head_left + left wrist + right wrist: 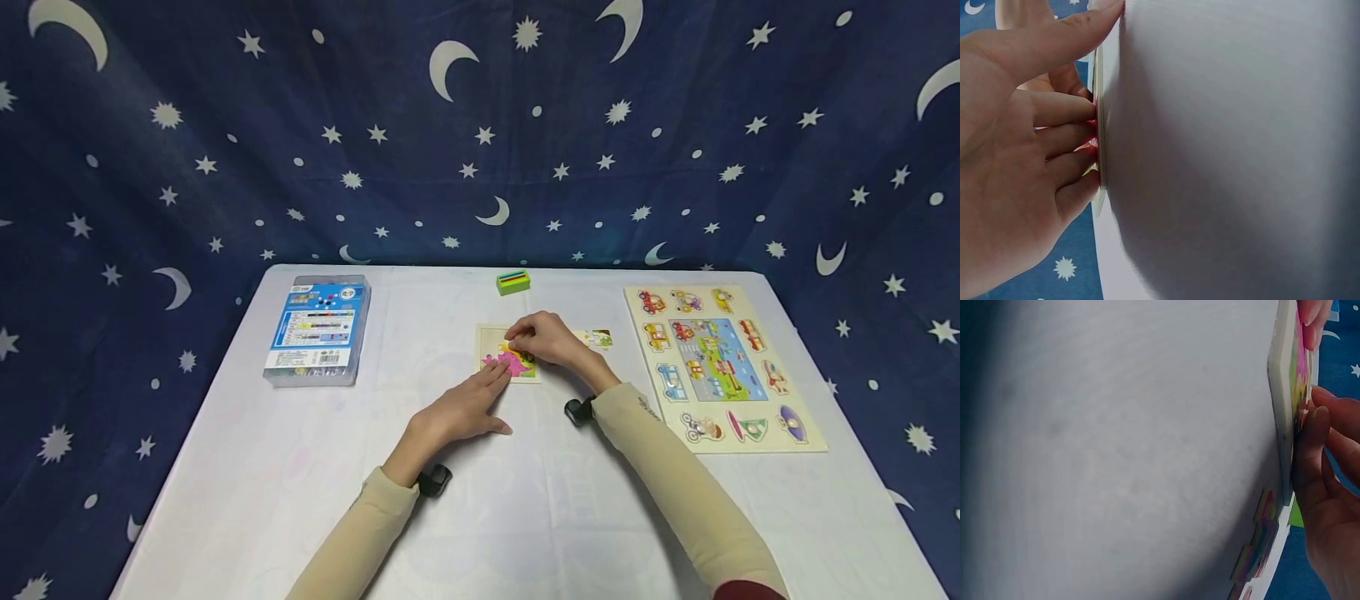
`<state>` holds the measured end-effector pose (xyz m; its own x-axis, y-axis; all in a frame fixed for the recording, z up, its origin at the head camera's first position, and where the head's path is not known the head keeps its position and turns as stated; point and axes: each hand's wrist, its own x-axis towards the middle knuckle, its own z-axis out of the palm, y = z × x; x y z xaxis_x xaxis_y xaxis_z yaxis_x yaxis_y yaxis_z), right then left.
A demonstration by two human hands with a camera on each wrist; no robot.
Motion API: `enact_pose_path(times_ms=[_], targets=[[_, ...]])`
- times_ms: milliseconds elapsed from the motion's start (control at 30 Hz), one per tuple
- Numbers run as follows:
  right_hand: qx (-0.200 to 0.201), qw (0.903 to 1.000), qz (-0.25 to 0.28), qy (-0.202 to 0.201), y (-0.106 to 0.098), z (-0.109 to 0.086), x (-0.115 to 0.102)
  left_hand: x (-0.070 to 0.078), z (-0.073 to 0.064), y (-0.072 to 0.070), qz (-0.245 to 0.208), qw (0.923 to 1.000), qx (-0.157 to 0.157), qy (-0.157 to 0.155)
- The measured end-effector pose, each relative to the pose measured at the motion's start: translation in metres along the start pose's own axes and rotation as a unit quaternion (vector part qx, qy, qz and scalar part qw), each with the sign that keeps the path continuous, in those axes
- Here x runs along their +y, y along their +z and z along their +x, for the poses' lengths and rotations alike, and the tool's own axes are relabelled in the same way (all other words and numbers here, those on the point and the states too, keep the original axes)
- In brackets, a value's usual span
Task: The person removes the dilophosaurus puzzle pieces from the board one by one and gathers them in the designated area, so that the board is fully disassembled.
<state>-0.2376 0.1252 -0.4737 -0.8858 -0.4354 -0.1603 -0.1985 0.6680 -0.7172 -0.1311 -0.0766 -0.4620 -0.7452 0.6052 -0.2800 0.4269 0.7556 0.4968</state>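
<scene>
A small jigsaw puzzle board (489,337) with a pale frame and a pink dinosaur picture lies mid-table. My left hand (467,406) rests on its near left part, straight fingertips touching the pink area; in the left wrist view those fingers (1069,134) meet the board's edge. Over the upper right of the board, my right hand (551,337) pinches a small puzzle piece between thumb and forefinger, mostly hidden by the fingers. The right wrist view shows that thumb (1314,434) close against the board's face. Loose puzzle pieces (597,337) lie beyond the right wrist.
A clear plastic case (313,329) with a blue label lies at the left. Behind the board sits a small green box (513,283) with coloured bars on top. A large wooden vehicle puzzle (795,429) covers the right side. A starry curtain (420,183) hangs behind the table.
</scene>
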Motion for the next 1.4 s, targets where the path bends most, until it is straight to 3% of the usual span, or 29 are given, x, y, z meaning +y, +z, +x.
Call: enact_pose_path(times_ms=[633,1400], targets=[[-0.01,0.997,0.069,0.031,0.0013,-0.003,-0.0003,0.0007,-0.0002,0.0046,0.0,1.0,0.001,-0.002],[-0.015,0.9941,0.099,0.042,0.0017,0.0018,0.0017,0.0003,-0.001,0.0024,0.006,0.9999,0.009,0.003]])
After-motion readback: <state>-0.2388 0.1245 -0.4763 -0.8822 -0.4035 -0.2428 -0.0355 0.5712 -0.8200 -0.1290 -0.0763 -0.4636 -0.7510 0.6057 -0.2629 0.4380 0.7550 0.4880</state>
